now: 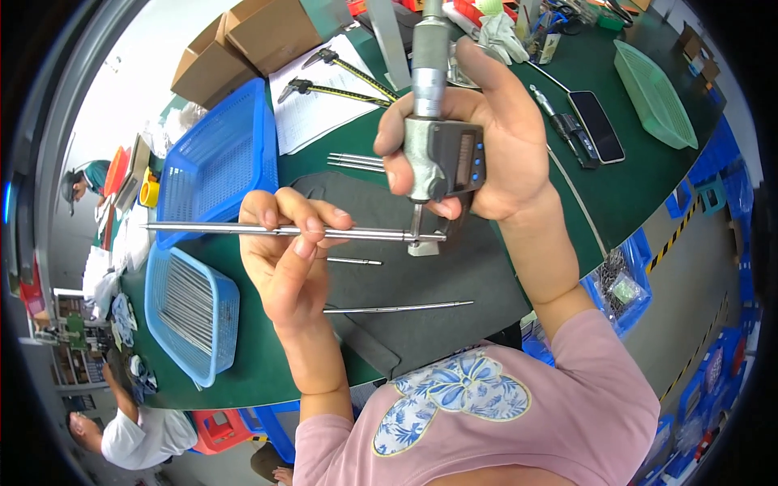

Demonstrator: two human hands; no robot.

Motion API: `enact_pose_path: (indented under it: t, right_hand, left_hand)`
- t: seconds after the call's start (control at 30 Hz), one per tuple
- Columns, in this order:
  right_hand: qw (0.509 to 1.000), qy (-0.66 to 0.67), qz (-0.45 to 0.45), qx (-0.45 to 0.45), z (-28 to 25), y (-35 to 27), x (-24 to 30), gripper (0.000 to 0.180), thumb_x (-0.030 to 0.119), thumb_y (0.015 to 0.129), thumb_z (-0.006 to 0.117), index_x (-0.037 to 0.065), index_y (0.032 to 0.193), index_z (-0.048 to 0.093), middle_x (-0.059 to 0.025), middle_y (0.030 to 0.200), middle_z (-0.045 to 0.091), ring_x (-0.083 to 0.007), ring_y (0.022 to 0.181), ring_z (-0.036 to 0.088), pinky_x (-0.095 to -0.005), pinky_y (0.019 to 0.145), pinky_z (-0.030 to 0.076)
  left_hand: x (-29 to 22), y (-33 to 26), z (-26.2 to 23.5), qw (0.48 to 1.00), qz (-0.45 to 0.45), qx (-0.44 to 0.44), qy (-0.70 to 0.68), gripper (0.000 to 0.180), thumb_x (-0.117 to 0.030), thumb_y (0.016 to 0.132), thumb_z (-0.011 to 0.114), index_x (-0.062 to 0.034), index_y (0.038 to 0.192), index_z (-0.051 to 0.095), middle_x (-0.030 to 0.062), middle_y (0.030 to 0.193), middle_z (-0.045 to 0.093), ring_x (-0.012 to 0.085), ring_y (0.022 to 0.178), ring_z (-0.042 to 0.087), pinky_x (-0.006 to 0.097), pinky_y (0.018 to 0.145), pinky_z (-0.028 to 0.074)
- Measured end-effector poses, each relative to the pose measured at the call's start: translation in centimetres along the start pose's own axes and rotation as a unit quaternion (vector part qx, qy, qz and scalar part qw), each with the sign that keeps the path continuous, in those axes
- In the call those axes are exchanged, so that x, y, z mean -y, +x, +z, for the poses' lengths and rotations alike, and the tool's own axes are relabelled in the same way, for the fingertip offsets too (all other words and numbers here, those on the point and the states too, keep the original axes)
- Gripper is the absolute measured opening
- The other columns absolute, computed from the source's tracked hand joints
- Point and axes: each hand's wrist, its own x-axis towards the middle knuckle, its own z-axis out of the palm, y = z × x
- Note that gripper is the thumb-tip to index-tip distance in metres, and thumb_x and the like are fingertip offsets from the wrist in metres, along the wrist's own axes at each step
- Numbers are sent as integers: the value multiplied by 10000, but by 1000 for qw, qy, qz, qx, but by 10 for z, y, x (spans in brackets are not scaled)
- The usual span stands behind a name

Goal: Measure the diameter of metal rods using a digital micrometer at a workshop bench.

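Observation:
A long thin metal rod (211, 229) lies level across my left hand (290, 243), pinched between thumb and fingers. Its right end sits in the jaws of a digital micrometer (442, 158), which my right hand (506, 134) grips around its body with the thimble pointing up. Below my hands is a dark grey mat (421, 332). A loose rod (405, 308) rests on it near the front, and a shorter-looking rod (355, 261) is partly hidden by my left hand. Several more rods (355, 161) lie behind, partly covered.
Left stand a light blue basket of rods (228, 324) and a larger blue basket (263, 154). Two calipers (340, 91) lie on papers (304, 130). A phone (597, 125), another micrometer (571, 134) and a green tray (656, 97) are right. Two people are at far left.

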Motion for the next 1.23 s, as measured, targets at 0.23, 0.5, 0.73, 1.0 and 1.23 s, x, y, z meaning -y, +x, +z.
enact_pose_path:
  t: [0.23,0.5,0.73,1.0,1.23]
  right_hand:
    - [998,-55,15,-18,3,2,-2,700,555,800,239,-72,808,550,-173,613,568,-149,402,511,-202,288,380]
    - [999,-52,-1,-4,3,1,-4,685,546,813,245,-69,816,546,-169,622,572,-140,387,504,-194,291,380]
    - [999,-10,9,-44,7,1,-4,669,500,832,210,-88,842,528,-188,634,566,-154,397,511,-206,290,389]
    - [1000,-16,-4,5,3,3,-5,605,478,826,286,-68,807,548,-178,626,572,-145,398,515,-198,300,389]
    - [1000,3,-10,10,4,1,-5,558,456,826,341,-60,819,554,-177,668,588,-147,433,545,-203,310,401]
  left_hand:
    - [-1,0,-4,1000,-4,-13,9,284,36,692,509,-41,874,305,123,740,467,282,757,560,316,654,500]
    - [-2,-1,-3,1000,-12,-18,1,292,31,694,511,-37,891,307,120,747,466,277,746,557,309,665,487]
    - [-4,-1,-3,1000,4,-11,-14,288,37,698,506,-42,889,306,121,750,464,286,752,558,342,665,500]
    - [-3,0,-4,1000,-4,-14,-25,289,45,689,506,-39,877,304,123,744,460,283,745,558,354,671,505]
    - [-4,-1,-1,1000,5,-15,-26,284,35,689,504,-49,879,311,134,758,451,291,748,557,350,687,502]
